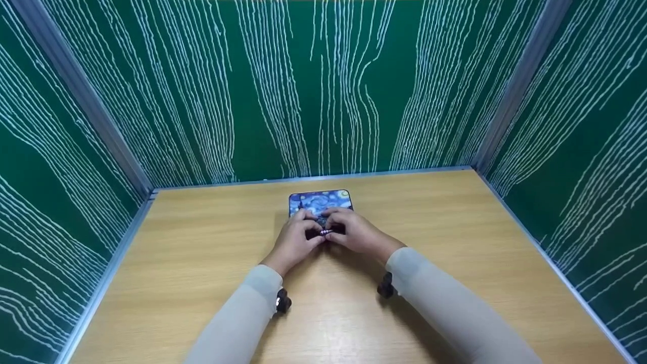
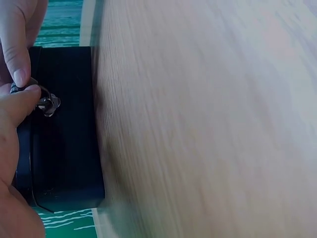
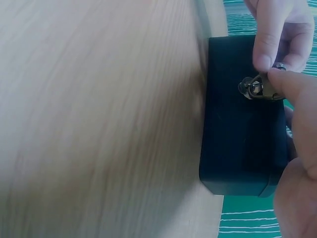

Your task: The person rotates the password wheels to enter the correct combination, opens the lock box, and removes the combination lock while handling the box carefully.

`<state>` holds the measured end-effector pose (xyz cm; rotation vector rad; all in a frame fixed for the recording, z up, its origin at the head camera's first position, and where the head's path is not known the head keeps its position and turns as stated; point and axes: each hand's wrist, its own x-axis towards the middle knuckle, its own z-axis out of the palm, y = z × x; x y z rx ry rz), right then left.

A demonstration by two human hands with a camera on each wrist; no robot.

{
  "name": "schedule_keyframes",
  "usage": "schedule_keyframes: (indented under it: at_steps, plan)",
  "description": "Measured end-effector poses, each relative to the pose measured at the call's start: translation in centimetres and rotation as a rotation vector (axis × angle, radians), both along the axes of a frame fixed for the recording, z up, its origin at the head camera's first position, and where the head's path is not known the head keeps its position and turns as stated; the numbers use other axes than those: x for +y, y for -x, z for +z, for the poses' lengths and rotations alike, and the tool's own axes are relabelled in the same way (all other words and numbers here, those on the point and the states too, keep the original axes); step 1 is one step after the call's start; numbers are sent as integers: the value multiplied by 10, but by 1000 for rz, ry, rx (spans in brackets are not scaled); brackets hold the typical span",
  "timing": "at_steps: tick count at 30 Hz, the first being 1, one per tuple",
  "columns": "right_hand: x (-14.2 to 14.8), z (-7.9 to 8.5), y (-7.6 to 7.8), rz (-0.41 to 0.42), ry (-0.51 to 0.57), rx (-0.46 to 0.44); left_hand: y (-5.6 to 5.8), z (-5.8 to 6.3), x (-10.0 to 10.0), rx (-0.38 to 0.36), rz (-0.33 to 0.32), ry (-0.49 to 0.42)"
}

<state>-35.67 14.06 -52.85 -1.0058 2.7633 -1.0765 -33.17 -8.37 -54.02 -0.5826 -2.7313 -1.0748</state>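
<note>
Beige sleeves [image 1: 237,308] cover both forearms, which slant inward and forward over the wooden counter [image 1: 202,263] until the hands nearly meet. The left hand [image 1: 293,237] reaches in from the lower left and the right hand [image 1: 356,232] from the lower right, each bent toward the other with the thumb on the near side. Fingers of both hands are clamped on a small metal lock [image 3: 269,90], thumb and forefinger pinching it from either end, while other fingers curve forward over the printed lid of a box [image 3: 237,144]. The lock hangs by its shackle at a metal latch [image 3: 248,88] on the box's dark front. The box, its lid shut and patterned with blue swirls, sits on the counter toward the far edge. Dark devices [image 1: 385,285] sit under the wrists, and green walls [image 1: 263,91] with wavering white lines rise behind the counter.
</note>
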Motion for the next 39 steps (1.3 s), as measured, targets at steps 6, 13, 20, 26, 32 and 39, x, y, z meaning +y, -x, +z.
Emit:
schedule_keyframes:
  at_steps: [6,13,20,26,32,39]
  plan:
    - [-1,-2,1,14,-17,31,-1,-1,1,-10,11,-5]
    - [0,-4,0,37,15,63,-2,0,0,16,-5,-17]
    - [0,-2,-1,18,24,52,-2,3,1,16,-14,-11]
    - [0,-1,-2,2,18,22,-2,4,1,-6,-10,-7]
    - [0,0,-2,0,3,12,0,3,1,-7,-14,-9]
    - [0,-1,-1,19,22,19,1,1,-1,12,-23,-7]
